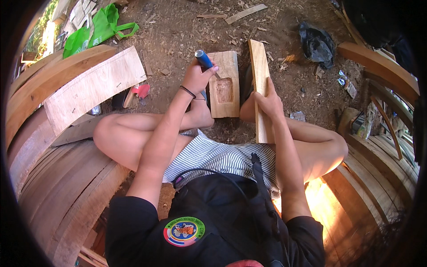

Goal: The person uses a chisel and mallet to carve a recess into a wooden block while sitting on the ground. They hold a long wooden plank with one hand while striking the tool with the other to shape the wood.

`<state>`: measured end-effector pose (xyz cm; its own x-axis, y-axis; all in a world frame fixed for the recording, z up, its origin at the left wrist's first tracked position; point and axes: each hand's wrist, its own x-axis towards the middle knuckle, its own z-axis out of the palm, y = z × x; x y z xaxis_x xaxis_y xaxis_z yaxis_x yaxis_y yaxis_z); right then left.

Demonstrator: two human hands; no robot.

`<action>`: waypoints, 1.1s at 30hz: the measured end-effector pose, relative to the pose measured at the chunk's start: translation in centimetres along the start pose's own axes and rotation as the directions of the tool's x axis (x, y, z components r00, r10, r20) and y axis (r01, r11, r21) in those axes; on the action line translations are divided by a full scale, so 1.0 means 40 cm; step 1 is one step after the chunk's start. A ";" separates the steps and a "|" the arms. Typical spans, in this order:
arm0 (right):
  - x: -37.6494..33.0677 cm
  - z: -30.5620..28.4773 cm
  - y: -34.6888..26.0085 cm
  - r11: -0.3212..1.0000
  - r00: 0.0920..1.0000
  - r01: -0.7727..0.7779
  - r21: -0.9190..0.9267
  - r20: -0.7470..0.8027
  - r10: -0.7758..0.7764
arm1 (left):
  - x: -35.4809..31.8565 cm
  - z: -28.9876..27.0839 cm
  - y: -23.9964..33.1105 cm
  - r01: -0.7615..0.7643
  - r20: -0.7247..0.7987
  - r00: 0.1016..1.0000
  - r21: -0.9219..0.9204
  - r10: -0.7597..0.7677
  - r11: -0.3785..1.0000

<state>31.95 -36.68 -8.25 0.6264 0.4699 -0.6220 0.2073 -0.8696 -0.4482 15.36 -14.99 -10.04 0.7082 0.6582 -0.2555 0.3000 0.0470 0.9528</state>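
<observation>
I sit on the ground with my knees bent. My left hand [197, 75] is closed around a blue-handled chisel [204, 58], its tip at the edge of a pale wooden block [225, 66]. That block lies flat between my feet and has a rectangular hollow [224, 90] carved in its middle. My right hand [267, 103] grips a long narrow wooden plank [260, 75], held on edge just right of the block.
Curved wooden boards [58, 178] surround me on the left and right. A flat plywood sheet [89, 91] lies at the left, a green bag [100, 29] beyond it, a pink-handled tool [141, 91] near my knee, and a black plastic bag [316, 44] on the chip-strewn dirt.
</observation>
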 end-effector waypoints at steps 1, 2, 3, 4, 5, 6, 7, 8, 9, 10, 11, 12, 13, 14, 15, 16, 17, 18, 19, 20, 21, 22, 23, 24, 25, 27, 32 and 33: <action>0.001 0.002 0.000 1.000 1.000 0.002 0.000 0.004 -0.002 | -0.001 -0.001 -0.009 0.014 -0.008 1.000 -0.005 -0.014 1.000; 0.002 0.002 0.002 1.000 1.000 0.001 0.001 0.005 -0.001 | -0.002 0.002 -0.005 0.008 -0.020 1.000 -0.001 -0.008 1.000; 0.003 0.002 0.004 1.000 1.000 0.000 0.002 0.005 0.000 | -0.005 0.006 -0.002 0.001 -0.032 0.999 0.002 -0.001 1.000; 0.001 0.001 0.002 1.000 1.000 -0.001 0.014 0.008 0.001 | -0.007 0.009 0.002 -0.005 -0.044 0.999 0.006 0.006 1.000; -0.001 -0.001 -0.002 1.000 1.000 0.000 0.024 0.011 0.000 | -0.007 0.010 0.003 -0.009 -0.036 0.999 0.011 0.009 1.000; -0.002 -0.003 -0.003 0.999 1.000 0.001 0.034 0.014 -0.001 | -0.008 0.010 0.003 -0.012 -0.029 1.000 0.015 0.013 1.000; -0.001 -0.004 -0.002 0.999 1.000 0.006 0.036 0.011 -0.006 | -0.009 0.010 0.004 -0.016 -0.022 1.000 0.020 0.016 1.000; -0.001 -0.003 0.000 0.999 1.000 0.009 0.037 0.009 -0.009 | -0.009 0.013 0.007 -0.019 -0.025 0.999 0.043 0.020 0.999; -0.001 -0.002 0.002 0.999 1.000 0.012 0.037 0.007 -0.013 | -0.008 0.016 0.009 -0.023 -0.028 0.999 0.065 0.025 0.998; 0.000 -0.002 0.005 0.999 1.000 0.013 0.037 0.004 -0.013 | -0.007 0.018 0.012 -0.026 -0.031 0.999 0.088 0.029 0.996; 0.001 -0.002 0.005 0.999 1.000 0.017 0.036 0.002 -0.017 | -0.007 0.017 0.013 -0.030 -0.023 0.999 0.095 0.033 0.995; 0.001 -0.003 0.006 0.999 1.000 0.020 0.035 -0.001 -0.020 | -0.008 0.017 0.015 -0.034 -0.014 0.999 0.102 0.036 0.994; -0.001 -0.004 0.005 0.999 1.000 0.019 0.033 -0.002 -0.019 | -0.009 0.018 0.016 -0.039 -0.005 0.999 0.109 0.040 0.993; -0.004 -0.006 -0.001 0.999 1.000 0.022 0.030 -0.003 -0.022 | -0.011 0.019 0.018 -0.040 -0.002 0.999 0.119 0.040 0.992; -0.008 -0.010 -0.009 0.999 1.000 0.024 0.027 -0.005 -0.024 | -0.015 0.024 0.019 -0.040 0.002 0.999 0.128 0.040 0.991; -0.023 -0.015 -0.014 0.994 0.997 0.074 0.077 -0.023 -0.073 | -0.018 0.031 0.020 -0.041 0.006 0.999 0.137 0.041 0.990; -0.049 -0.026 -0.034 0.983 0.991 0.135 0.123 -0.040 -0.131 | -0.017 0.033 0.019 -0.081 0.014 0.997 0.138 0.080 0.987; -0.080 -0.041 -0.054 0.966 0.980 0.197 0.166 -0.058 -0.190 | -0.016 0.041 0.013 -0.120 0.021 0.993 0.139 0.119 0.983; -0.132 -0.081 -0.096 0.921 0.968 0.248 0.299 -0.033 -0.250 | -0.023 0.045 0.007 -0.150 0.017 0.989 0.142 0.149 0.978; -0.193 -0.136 -0.150 0.856 0.950 0.287 0.430 -0.014 -0.311 | -0.029 0.055 0.003 -0.162 -0.033 0.986 0.101 0.166 0.982; -0.260 -0.190 -0.207 0.714 0.898 0.400 0.575 -0.092 -0.430 | -0.024 0.051 0.022 -0.283 0.049 0.959 0.206 0.279 0.937; -0.309 -0.221 -0.231 0.503 0.710 0.695 0.514 -0.378 -0.594 | -0.033 0.054 0.022 -0.249 0.029 0.968 0.208 0.249 0.946; -0.321 -0.229 -0.240 0.397 0.603 0.792 0.464 -0.489 -0.631 | -0.026 0.063 0.030 -0.235 0.024 0.972 0.199 0.235 0.951; -0.336 -0.219 -0.248 0.351 0.578 0.809 0.472 -0.523 -0.627 | -0.022 0.062 0.031 -0.235 0.022 0.972 0.206 0.236 0.950; -0.323 -0.190 -0.226 0.432 0.569 0.821 0.373 -0.464 -0.679 | -0.020 0.060 0.024 -0.235 0.019 0.971 0.213 0.236 0.948; -0.289 -0.151 -0.204 0.721 0.729 0.684 0.112 -0.158 -0.666 | -0.014 0.062 -0.003 -0.306 0.019 0.950 0.268 0.313 0.913; -0.259 -0.193 -0.218 0.594 0.617 0.787 0.168 -0.192 -0.763 | 0.004 0.057 -0.006 -0.234 -0.044 0.967 0.242 0.252 0.942; -0.262 -0.202 -0.251 0.471 0.547 0.836 0.283 -0.353 -0.759 | 0.019 0.054 0.013 -0.207 -0.024 0.977 0.165 0.214 0.964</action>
<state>29.37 -34.09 7.93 0.4505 0.8637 0.2262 0.4083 0.0260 -0.9125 17.43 -16.07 -10.10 0.7405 0.6707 -0.0417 0.2482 -0.2154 0.9444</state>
